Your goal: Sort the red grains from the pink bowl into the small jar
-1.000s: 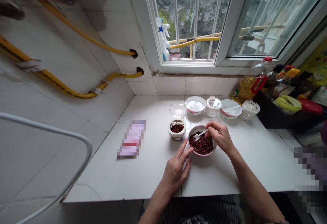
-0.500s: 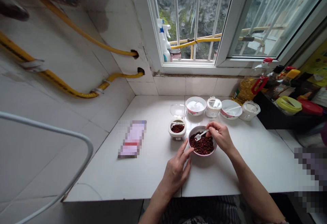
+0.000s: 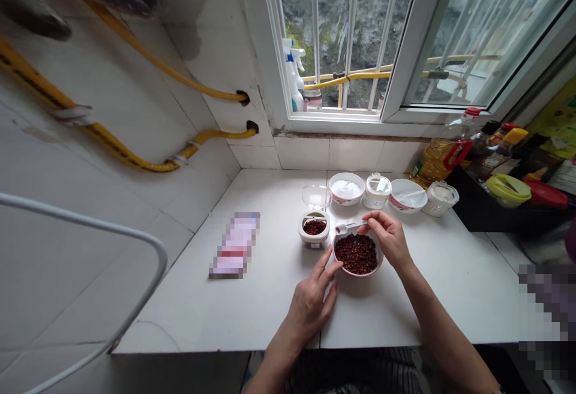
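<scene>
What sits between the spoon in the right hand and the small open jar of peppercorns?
Nothing visible. The white spoon in the right hand hangs over the bowl's far rim, beside the jar, whose lid is open.

A white countertop fills the middle of the view. At about nine o'clock on it lies a blurred flat packet. Toward twelve o'clock stand a bowl of white powder, a small lidded white jar, a bowl with a white spoon and another white jar, in a row. At two o'clock an oil bottle stands beside a black tray of condiment bottles. Yellow hoses cross the tiled wall at ten o'clock. Spray bottles stand on the windowsill.
</scene>
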Motion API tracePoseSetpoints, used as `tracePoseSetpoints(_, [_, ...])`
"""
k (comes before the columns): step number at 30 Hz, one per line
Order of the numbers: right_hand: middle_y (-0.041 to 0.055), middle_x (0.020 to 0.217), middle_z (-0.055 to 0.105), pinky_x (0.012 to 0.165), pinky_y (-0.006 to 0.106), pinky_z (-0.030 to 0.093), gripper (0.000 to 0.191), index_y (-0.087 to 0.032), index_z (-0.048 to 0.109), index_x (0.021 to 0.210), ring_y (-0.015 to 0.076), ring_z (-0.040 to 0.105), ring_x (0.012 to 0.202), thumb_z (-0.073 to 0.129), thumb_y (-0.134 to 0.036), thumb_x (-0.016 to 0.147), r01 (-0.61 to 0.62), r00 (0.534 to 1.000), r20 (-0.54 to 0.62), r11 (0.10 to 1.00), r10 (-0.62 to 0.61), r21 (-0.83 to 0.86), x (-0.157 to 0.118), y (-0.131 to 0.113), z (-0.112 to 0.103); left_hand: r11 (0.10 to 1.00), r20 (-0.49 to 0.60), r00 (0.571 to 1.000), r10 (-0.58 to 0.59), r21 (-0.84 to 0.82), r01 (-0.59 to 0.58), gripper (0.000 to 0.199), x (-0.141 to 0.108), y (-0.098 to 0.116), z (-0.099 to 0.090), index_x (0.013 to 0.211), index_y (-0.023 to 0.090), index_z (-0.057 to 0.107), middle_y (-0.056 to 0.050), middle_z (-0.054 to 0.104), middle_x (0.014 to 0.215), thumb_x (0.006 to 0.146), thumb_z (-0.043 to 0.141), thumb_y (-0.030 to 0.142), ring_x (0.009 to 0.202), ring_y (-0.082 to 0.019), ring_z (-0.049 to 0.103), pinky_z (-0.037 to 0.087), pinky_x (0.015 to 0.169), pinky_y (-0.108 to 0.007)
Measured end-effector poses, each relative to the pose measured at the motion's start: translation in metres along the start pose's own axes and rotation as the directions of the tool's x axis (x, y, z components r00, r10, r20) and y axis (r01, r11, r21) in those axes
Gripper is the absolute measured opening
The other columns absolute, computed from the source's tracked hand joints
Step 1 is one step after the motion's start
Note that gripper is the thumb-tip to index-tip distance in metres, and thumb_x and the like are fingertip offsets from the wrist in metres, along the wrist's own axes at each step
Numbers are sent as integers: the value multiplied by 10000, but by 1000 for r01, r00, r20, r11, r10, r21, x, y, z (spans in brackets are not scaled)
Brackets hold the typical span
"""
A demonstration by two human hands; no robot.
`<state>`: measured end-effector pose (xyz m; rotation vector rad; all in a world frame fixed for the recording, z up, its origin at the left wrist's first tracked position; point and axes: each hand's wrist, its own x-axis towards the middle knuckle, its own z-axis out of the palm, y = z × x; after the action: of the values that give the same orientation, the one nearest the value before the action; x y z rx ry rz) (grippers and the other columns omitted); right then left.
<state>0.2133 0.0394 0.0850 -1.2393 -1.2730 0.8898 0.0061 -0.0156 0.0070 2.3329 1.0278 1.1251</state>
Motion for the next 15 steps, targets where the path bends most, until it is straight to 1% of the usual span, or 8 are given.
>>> tracePoseSetpoints(2, [33,738,747,705,322,549,171,-213,614,911,202,724,720,530,-362,900,93,996,-2,995,-93,-26,-3,-5,11,1000,1,1000,-1,2,1,465,0,0,0,1366,229,470,-167,465,1510,928,450,74,970,-183,724,613,809,-294])
tracePoseSetpoints(4, [55,857,759,747,342,550,148,-218,612,967,210,731,803,497,-309,949,226,974,21,966,-225,-128,-6,-9,23,1000,3,1000,-3,1,3,475,0,-1,0,1377,234,461,-165,460,1515,930,447,74,959,-179,726,612,812,-291])
tracePoseSetpoints(7, [60,884,765,873,407,517,153,-226,621,963,217,711,832,471,-195,956,499,866,159,809,-473,-311,-8,-10,35,1000,7,1000,-10,-2,10,488,0,-1,1,1390,242,450,-167,449,1523,933,444,74,919,-172,731,612,808,-292])
tracePoseSetpoints(9, [52,880,770,910,422,496,184,-230,622,965,211,698,808,458,-148,949,598,801,225,716,-555,-360,-8,-10,35,1000,8,1000,-12,-4,12,492,0,-2,1,1390,247,450,-166,446,1525,931,449,72,912,-172,732,612,814,-296])
tracePoseSetpoints(10, [48,877,770,907,416,496,188,-230,621,974,209,696,807,458,-140,948,604,795,221,704,-565,-373,-8,-10,32,1000,8,1000,-12,-5,12,492,0,-2,1,1387,250,452,-164,447,1526,929,452,70,917,-173,732,611,819,-298])
tracePoseSetpoints(11, [45,868,767,894,404,500,186,-229,621,981,209,695,814,460,-142,949,585,807,189,714,-559,-385,-8,-9,27,1000,9,1000,-11,-6,11,491,-1,-2,1,1384,252,454,-162,446,1527,928,454,70,926,-174,731,610,824,-299])
tracePoseSetpoints(14, [30,777,741,828,373,510,167,-229,631,946,220,688,813,474,-172,933,443,878,36,783,-477,-436,-6,-5,7,1000,11,1000,-9,-7,10,486,-1,-1,1,1382,254,454,-160,445,1529,930,458,76,942,-176,731,609,834,-302])
tracePoseSetpoints(15, [24,739,727,807,368,510,163,-231,636,910,224,683,798,483,-174,915,405,895,25,789,-445,-462,-5,-3,0,1000,11,1000,-10,-6,10,485,-1,-1,1,1383,252,454,-160,447,1527,930,457,77,942,-177,732,609,833,-303])
